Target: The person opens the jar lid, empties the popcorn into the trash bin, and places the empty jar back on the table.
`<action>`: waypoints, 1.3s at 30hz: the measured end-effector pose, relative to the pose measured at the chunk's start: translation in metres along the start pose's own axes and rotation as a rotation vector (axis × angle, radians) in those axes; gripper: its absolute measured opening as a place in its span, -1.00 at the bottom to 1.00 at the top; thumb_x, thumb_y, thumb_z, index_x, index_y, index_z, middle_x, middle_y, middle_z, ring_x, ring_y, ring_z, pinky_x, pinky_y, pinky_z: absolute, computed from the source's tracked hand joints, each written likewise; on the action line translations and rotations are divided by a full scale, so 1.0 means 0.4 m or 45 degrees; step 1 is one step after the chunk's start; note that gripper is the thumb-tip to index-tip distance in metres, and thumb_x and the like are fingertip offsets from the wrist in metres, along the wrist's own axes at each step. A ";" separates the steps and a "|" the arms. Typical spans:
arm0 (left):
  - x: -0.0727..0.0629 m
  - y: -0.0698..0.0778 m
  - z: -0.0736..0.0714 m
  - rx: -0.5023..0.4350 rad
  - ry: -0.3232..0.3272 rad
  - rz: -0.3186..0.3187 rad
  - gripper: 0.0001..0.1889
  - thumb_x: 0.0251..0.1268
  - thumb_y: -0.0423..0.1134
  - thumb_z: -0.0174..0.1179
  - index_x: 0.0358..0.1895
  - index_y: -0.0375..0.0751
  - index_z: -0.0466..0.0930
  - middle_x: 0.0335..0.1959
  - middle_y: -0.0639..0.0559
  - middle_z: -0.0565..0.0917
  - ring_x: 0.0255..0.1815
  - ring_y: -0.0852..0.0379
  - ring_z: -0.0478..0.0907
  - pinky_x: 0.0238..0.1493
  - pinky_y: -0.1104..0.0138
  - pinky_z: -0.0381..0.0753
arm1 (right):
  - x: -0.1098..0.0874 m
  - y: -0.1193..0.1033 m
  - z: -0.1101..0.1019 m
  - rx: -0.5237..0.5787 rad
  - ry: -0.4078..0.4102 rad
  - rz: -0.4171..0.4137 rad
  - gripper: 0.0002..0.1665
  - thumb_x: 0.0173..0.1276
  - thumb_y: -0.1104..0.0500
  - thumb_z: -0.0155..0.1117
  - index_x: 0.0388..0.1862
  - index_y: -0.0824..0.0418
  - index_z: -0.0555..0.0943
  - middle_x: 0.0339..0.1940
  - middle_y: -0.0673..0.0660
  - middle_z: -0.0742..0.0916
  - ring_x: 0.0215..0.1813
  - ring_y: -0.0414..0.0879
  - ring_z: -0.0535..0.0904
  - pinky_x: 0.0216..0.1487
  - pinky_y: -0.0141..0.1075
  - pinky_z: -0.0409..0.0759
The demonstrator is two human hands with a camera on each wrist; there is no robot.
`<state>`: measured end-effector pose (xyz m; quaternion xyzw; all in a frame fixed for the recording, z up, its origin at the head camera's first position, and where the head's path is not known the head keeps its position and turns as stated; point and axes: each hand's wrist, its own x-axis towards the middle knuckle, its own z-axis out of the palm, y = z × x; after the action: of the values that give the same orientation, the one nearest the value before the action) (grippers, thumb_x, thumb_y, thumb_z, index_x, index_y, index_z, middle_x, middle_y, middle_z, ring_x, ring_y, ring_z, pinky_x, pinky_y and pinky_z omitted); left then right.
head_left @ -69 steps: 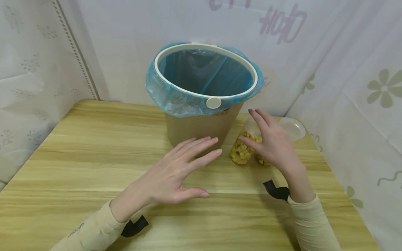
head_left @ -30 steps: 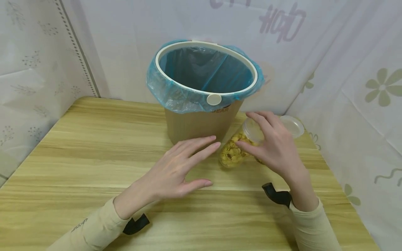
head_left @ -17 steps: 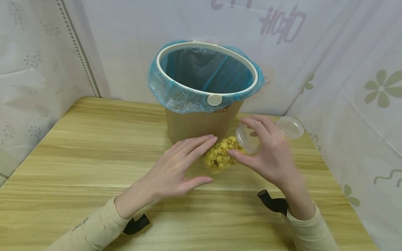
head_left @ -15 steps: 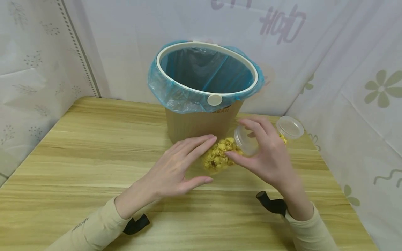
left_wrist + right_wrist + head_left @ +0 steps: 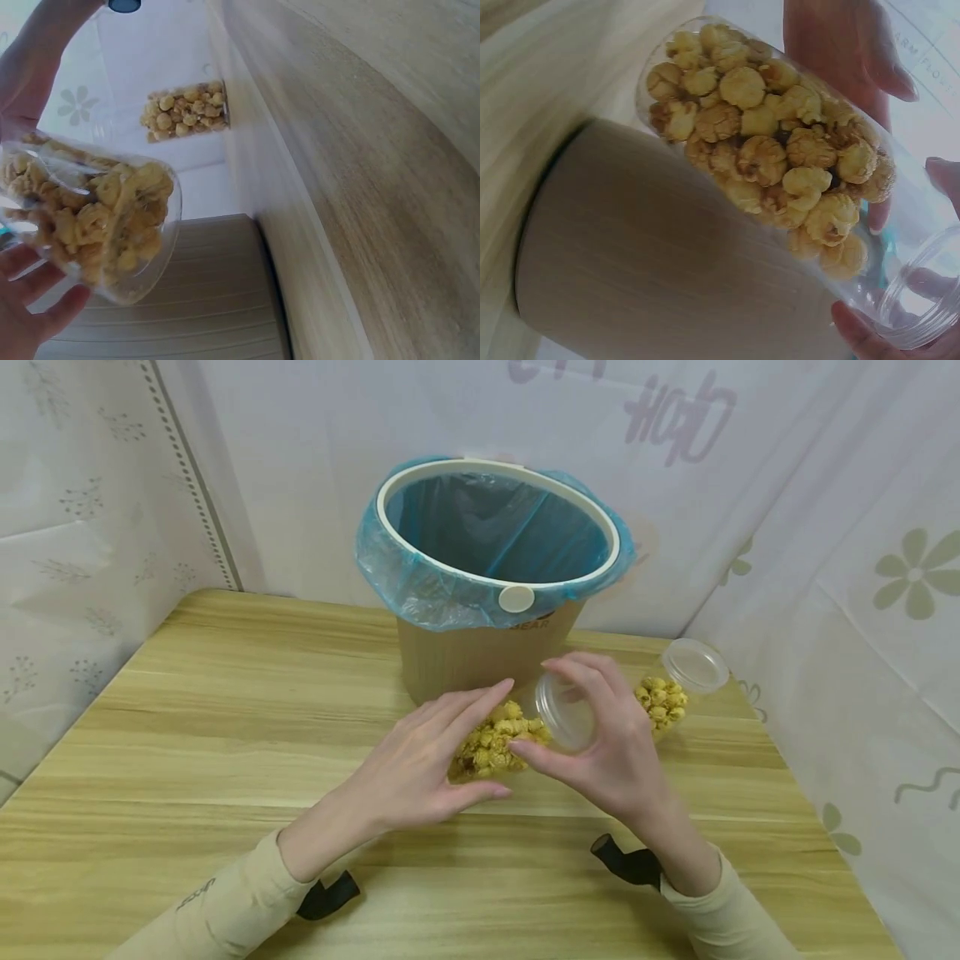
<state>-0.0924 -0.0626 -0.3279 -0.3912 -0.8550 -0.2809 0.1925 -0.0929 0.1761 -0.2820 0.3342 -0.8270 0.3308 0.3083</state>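
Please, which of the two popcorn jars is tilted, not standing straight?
The held jar: the right hand grips it at a slant, while the other jar stands upright on the table.

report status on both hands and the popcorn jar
Right hand holds tilted popcorn jar near its upper end. Left hand by the jar's base, contact unclear. Lined bin close behind; second jar upright, off to the right.

Free: table (image 5: 247, 710) left of bin (image 5: 450, 656) | Blocked: held jar (image 5: 757, 135) in front | second jar (image 5: 663, 702) right (upright) | cloth (image 5: 300, 485) close behind
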 end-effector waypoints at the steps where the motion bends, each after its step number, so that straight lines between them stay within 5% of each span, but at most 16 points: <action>1: 0.000 0.000 0.002 -0.004 -0.014 -0.015 0.07 0.23 0.38 0.29 0.69 0.13 -0.06 0.45 0.03 0.50 0.44 0.05 0.49 0.37 0.05 0.57 | -0.001 -0.002 0.003 0.003 0.007 -0.009 -0.09 0.21 -0.42 0.41 0.26 0.25 0.58 0.18 0.21 0.66 0.21 0.05 0.60 0.19 -0.36 0.53; 7: -0.002 0.002 0.007 -0.023 -0.051 -0.070 0.18 0.11 0.37 0.40 0.70 0.14 -0.11 0.40 0.00 0.54 0.38 0.04 0.54 0.32 0.06 0.62 | -0.005 -0.013 0.016 0.048 0.048 -0.063 -0.09 0.23 -0.39 0.42 0.26 0.28 0.57 0.17 0.24 0.66 0.18 0.08 0.60 0.21 -0.42 0.50; 14: -0.003 0.005 0.010 -0.042 -0.042 -0.086 0.15 0.08 0.30 0.46 0.67 0.10 -0.02 0.29 0.03 0.59 0.15 0.12 0.61 0.00 0.15 0.73 | -0.006 -0.017 0.016 0.123 -0.010 -0.070 -0.09 0.25 -0.36 0.42 0.27 0.31 0.53 0.20 0.25 0.64 0.24 0.09 0.55 0.29 -0.36 0.48; 25: 0.005 -0.004 0.009 0.110 0.144 -0.033 0.09 -0.03 0.20 0.54 0.60 0.02 0.19 0.13 0.01 0.62 0.06 0.06 0.63 -0.05 0.17 0.72 | 0.005 -0.014 0.002 0.106 -0.135 -0.058 -0.02 0.34 -0.40 0.28 0.43 0.30 0.42 0.38 0.28 0.56 0.43 0.12 0.48 0.50 -0.24 0.42; 31: 0.007 -0.008 0.004 0.205 0.220 -0.002 0.08 -0.05 0.15 0.56 0.59 0.01 0.21 0.14 -0.06 0.60 0.02 -0.02 0.60 -0.09 0.13 0.69 | 0.006 -0.003 -0.017 -0.018 -0.114 0.066 -0.04 0.43 -0.52 -0.01 0.47 0.18 0.44 0.35 0.19 0.61 0.19 0.00 0.62 0.01 -0.24 0.68; 39: 0.008 -0.006 0.001 0.327 0.287 0.008 0.00 0.03 0.15 0.52 0.58 0.05 0.25 0.13 -0.10 0.60 -0.03 -0.06 0.59 -0.05 0.07 0.69 | 0.002 0.011 -0.038 -0.137 -0.186 0.199 -0.14 0.45 -0.53 -0.05 0.40 0.02 0.53 0.00 0.08 0.73 -0.28 -0.18 0.60 -0.34 -0.32 0.59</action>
<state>-0.0963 -0.0621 -0.3273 -0.3319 -0.8556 -0.2108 0.3366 -0.0923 0.1897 -0.2736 0.2747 -0.8873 0.2839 0.2380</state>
